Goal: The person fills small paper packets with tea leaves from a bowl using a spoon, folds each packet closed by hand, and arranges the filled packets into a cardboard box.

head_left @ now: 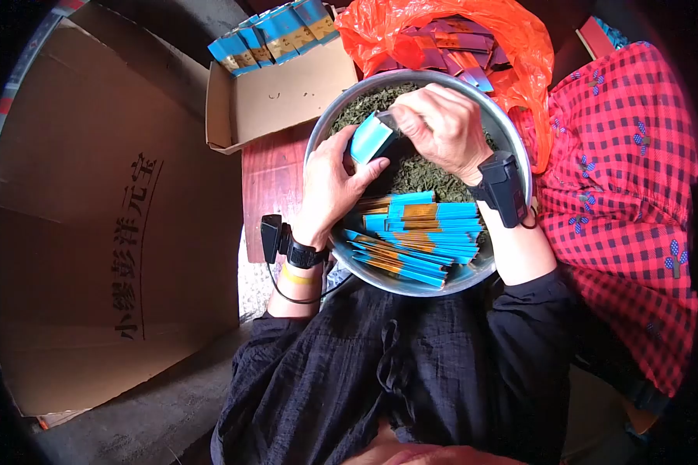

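My left hand (pixel 335 182) is closed around a small light-blue paper box (pixel 371 139), tilted, with its open end facing up and right. At that end my right hand (pixel 442 128) is curled, thumb and fingers pinched together; whatever they hold is hidden. Both hands are over a round metal basin (pixel 526 147) of dried, crumbled green leaves (pixel 420 177). Flattened blue-and-orange boxes (pixel 423 232) lie stacked in the basin's near part, below my hands.
At the back left, a shallow cardboard tray (pixel 275 105) holds a row of filled-out blue boxes (pixel 275 35). An orange plastic bag (pixel 531 46) with purple flat packets (pixel 450 43) stands behind the basin. A large carton (pixel 93 217) is left, red checked cloth (pixel 620 178) right.
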Tool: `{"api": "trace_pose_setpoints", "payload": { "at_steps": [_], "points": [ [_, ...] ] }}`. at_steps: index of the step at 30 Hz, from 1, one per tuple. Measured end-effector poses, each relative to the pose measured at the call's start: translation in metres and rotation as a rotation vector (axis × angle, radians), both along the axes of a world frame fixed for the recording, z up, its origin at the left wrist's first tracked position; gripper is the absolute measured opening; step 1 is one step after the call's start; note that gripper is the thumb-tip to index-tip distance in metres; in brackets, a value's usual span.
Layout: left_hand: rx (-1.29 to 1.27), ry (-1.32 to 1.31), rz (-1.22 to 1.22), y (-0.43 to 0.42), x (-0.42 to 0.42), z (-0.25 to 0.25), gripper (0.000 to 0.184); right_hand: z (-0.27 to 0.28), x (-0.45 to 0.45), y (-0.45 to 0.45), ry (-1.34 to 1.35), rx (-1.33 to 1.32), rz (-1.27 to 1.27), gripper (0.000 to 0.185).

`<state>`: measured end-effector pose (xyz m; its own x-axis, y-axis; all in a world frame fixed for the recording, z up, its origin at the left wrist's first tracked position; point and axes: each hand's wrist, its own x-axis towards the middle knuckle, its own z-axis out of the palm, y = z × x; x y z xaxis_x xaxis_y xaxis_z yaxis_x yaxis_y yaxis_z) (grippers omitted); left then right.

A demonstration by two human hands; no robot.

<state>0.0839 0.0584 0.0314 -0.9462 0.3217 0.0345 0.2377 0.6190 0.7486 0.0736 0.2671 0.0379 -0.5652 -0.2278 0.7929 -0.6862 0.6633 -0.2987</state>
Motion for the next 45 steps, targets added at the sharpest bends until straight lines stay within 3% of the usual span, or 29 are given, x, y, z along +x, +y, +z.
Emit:
{"api": "trace_pose_setpoints", "payload": {
  "at_steps": [3,5,10,13,18,21,29,35,37,45],
  "points": [
    [0.008,0.165,-0.006,-0.002,-0.001,-0.014,0.070,0.001,-0.002,0.010,-0.002,-0.136,-0.090,0.018],
    [0.012,0.141,-0.005,-0.003,-0.001,-0.012,0.070,-0.002,-0.006,0.017,-0.111,-0.181,-0.232,0.021],
    [-0.007,0.154,-0.018,-0.003,-0.001,-0.014,0.070,-0.018,-0.017,0.026,-0.521,0.079,-0.417,0.036],
    [0.036,0.135,-0.012,-0.003,-0.001,-0.013,0.070,-0.040,-0.018,0.018,-0.707,0.095,-0.365,0.039],
    [0.031,0.105,-0.013,-0.003,-0.001,-0.010,0.070,-0.049,-0.026,0.024,-0.930,-0.145,-0.152,0.038],
    [0.044,0.337,-0.021,-0.002,-0.002,-0.020,0.061,-0.044,-0.028,0.029,-0.872,-0.353,-0.070,0.042],
    [0.028,0.286,-0.009,-0.002,-0.002,-0.017,0.062,-0.016,-0.017,0.021,-0.585,-0.509,-0.120,0.041],
    [0.024,0.300,-0.035,-0.003,-0.004,-0.023,0.065,-0.013,0.000,-0.010,-0.186,-0.098,-0.001,0.019],
    [0.027,0.317,-0.061,-0.004,-0.005,-0.026,0.066,-0.010,0.004,-0.016,-0.157,-0.069,0.087,0.013],
    [0.111,0.358,-0.048,-0.007,-0.005,-0.031,0.068,0.011,0.008,-0.004,0.152,-0.016,0.043,0.012]
  ]
}}
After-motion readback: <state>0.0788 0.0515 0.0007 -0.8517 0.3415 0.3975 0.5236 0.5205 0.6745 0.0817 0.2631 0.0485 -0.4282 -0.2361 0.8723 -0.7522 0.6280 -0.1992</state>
